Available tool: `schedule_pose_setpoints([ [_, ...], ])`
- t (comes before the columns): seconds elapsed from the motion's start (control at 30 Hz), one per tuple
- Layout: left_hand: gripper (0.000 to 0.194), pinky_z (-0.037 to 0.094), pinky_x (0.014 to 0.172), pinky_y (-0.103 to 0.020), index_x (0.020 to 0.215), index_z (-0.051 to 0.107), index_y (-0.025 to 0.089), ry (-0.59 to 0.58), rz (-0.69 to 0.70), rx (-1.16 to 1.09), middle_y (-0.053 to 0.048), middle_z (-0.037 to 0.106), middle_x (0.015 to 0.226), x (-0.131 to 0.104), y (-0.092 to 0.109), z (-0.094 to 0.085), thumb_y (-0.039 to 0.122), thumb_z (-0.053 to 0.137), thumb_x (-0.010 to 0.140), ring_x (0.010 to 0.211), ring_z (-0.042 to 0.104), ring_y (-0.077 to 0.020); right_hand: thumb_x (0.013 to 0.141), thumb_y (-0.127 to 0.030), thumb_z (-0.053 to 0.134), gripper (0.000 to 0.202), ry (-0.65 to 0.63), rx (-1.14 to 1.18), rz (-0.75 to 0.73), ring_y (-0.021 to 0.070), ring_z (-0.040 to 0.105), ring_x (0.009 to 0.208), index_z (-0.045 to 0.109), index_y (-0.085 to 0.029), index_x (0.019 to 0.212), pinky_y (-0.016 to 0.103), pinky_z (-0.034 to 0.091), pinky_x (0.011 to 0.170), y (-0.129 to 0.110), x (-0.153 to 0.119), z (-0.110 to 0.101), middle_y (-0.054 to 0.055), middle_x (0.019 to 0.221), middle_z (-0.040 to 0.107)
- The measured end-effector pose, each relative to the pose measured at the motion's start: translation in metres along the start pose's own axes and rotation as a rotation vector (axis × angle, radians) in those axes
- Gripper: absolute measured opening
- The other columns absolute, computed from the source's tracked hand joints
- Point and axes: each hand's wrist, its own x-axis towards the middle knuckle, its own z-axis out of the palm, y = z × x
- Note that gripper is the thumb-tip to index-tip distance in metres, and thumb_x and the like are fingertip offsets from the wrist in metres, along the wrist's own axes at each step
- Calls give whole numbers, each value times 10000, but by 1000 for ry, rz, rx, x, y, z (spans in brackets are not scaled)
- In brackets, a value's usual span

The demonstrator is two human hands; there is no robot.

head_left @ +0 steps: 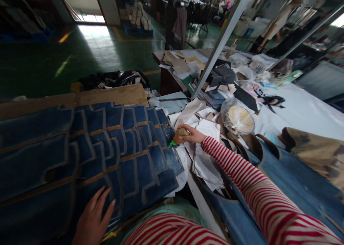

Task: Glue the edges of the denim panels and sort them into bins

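My right hand (pixel 188 133) is wrapped round a small amber bottle (pixel 180 134) with a green tip. That tip points down at the right edge of the dark blue pieces (pixel 134 173), which overlap in rows with grey and brown edges showing. Shiny wet-looking streaks lie on the piece beside the bottle. At the lower left, my left hand (pixel 94 216) rests on the blue pieces with its fingers spread, holding nothing.
Cardboard (pixel 113 95) lies behind the blue pieces. A metal post (pixel 220 40) slants up beyond my right hand. To the right are paper scraps (pixel 208 130), a plastic-wrapped bowl (pixel 240 118) and blue sheets (pixel 292 180). A person (pixel 279 19) stands at the back right.
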Motion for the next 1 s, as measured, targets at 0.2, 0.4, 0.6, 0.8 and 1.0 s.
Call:
schedule_pose_setpoints([
  [0.2,474,414,951,-417,1171,458,203,1,23,2,-101,463,1235,0,0,-1,491,343,812,1136,472,-239,692,-381,628,490,30,-20,-13,168,517,839,436,-195,1102,329,441,771,-1,-1,2,20,920,519],
  [0.4,485,434,930,-420,1155,476,189,18,27,29,-108,476,1222,1,-2,0,501,335,812,1119,488,-244,700,-373,629,463,49,-110,-125,185,509,897,442,-201,1087,351,424,823,0,9,3,35,961,508],
  [0.6,457,440,923,-399,1147,487,200,38,37,23,-98,493,1214,1,-3,1,478,352,811,1108,501,-234,713,-368,621,449,227,-242,-254,207,485,960,440,-198,1086,383,404,869,7,40,4,67,1021,486],
  [0.8,470,460,899,-391,1143,493,196,43,35,26,-96,503,1201,2,0,-2,494,348,810,1097,513,-232,713,-378,622,458,177,-292,-286,212,487,969,442,-199,1094,390,404,875,1,40,-1,74,1035,492],
  [1.0,452,457,905,-388,1137,497,211,46,32,23,-87,505,1205,2,1,-3,487,356,808,1095,516,-227,714,-366,624,453,56,-308,-278,205,494,956,445,-200,1096,385,418,862,-5,30,-4,67,1027,496],
])
